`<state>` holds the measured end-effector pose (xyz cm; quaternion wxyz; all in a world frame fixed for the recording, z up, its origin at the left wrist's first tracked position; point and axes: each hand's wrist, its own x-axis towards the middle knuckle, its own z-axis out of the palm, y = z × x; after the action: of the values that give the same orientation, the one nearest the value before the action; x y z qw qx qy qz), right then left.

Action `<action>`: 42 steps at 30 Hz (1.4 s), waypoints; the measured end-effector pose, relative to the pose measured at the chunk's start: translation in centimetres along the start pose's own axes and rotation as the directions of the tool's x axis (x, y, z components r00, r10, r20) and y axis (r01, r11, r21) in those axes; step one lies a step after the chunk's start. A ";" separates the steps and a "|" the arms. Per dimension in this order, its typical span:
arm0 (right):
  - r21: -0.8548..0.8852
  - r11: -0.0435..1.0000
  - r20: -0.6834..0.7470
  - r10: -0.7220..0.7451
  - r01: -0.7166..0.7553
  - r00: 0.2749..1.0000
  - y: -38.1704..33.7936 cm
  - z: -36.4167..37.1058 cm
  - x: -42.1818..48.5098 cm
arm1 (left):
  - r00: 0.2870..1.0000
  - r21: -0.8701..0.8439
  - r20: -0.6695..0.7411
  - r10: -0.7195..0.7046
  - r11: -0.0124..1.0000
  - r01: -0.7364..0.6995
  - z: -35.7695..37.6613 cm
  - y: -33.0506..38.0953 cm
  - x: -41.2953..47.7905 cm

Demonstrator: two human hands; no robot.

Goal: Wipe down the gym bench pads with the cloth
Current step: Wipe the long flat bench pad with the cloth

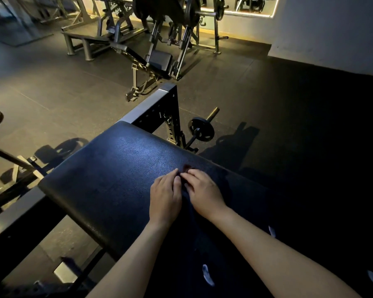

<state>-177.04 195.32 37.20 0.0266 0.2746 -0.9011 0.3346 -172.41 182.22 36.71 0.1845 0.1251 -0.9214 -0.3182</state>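
A black padded gym bench pad (108,179) fills the middle of the view, lit at its far end. A dark cloth (205,244) with a few white marks lies over the pad's near right part and is hard to tell from the pad in the dim light. My left hand (165,197) and my right hand (204,191) sit side by side on the pad. Their curled fingertips meet and pinch the cloth's far edge, where a small reddish patch (186,167) shows.
The bench's black steel frame (159,106) rises just beyond the pad. A small weight plate on a bar (201,129) lies on the floor behind it. Another bench and plate-loaded machine (157,59) stand farther back. A wall (332,29) is at the right.
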 end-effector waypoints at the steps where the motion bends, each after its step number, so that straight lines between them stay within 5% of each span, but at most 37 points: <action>1: 0.019 0.999 0.010 -0.032 0.032 0.999 0.0 -0.3 -0.2 | 1.000 0.010 0.001 0.020 1.000 -0.020 -0.1 0.1 -0.3; 3: 0.013 1.000 -0.017 -0.024 0.025 1.000 0.6 -1.3 0.4 | 0.998 0.069 0.020 0.058 0.996 -0.059 -0.1 0.1 -0.7; 8: -0.107 0.961 -0.070 0.249 -0.256 0.966 4.0 -4.0 1.4 | 0.995 0.171 0.078 0.061 0.982 -0.074 -0.2 0.1 -1.6; 17: -0.029 1.000 -0.119 0.007 -0.011 0.993 -2.7 0.3 -6.5 | 0.996 0.139 0.084 0.024 0.990 -0.035 -1.6 0.5 -6.3; 21: 0.040 0.999 0.015 -0.029 0.028 0.999 -3.0 -0.6 -6.7 | 0.997 0.130 0.074 0.001 0.991 -0.011 -2.3 0.4 -7.7; 27: -0.169 0.956 -0.065 0.231 -0.239 0.971 1.4 -4.2 -5.0 | 0.998 0.129 0.055 -0.009 0.992 0.002 -3.2 -0.2 -10.0; 36: 0.009 0.996 0.006 -0.085 0.085 0.996 -5.1 0.5 -9.4 | 0.998 0.083 -0.043 0.043 0.996 -0.039 -3.4 -0.3 -10.2; 42: -0.080 0.990 -0.013 0.115 -0.116 0.993 -2.0 -1.7 -5.6 | 1.000 0.083 0.006 -0.029 0.996 0.028 -4.1 -0.3 -10.5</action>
<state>-171.47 197.80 38.44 0.0220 0.2193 -0.9281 0.3000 -161.24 183.47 36.78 0.1713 0.1445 -0.9327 -0.2827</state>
